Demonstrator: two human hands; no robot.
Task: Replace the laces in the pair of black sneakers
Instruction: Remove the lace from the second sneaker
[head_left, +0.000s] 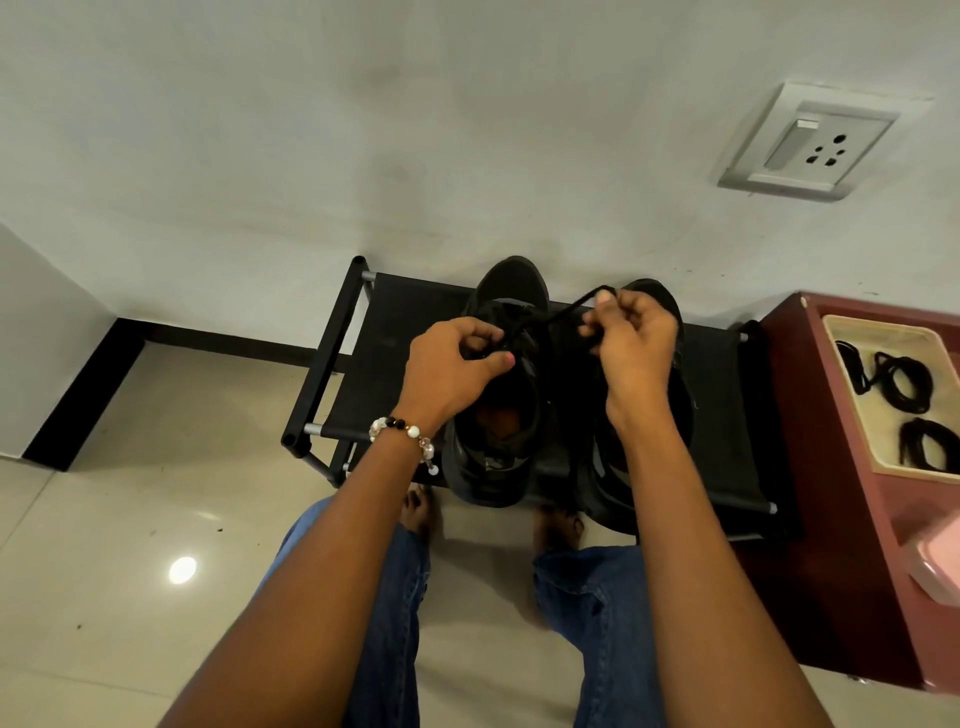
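Two black sneakers (498, 395) side by side mid-rack on a low black shoe rack (384, 332), left hand (452, 364) pinching the near shoe's lace (566, 312) — right hand (631, 338) gripping its other end, spare laces (904, 384) coiled in a tray (852, 332) on the red cabinet (821, 571).

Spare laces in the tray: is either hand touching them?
No. The spare laces lie in the tray while the left hand and right hand work a lace over the sneakers.
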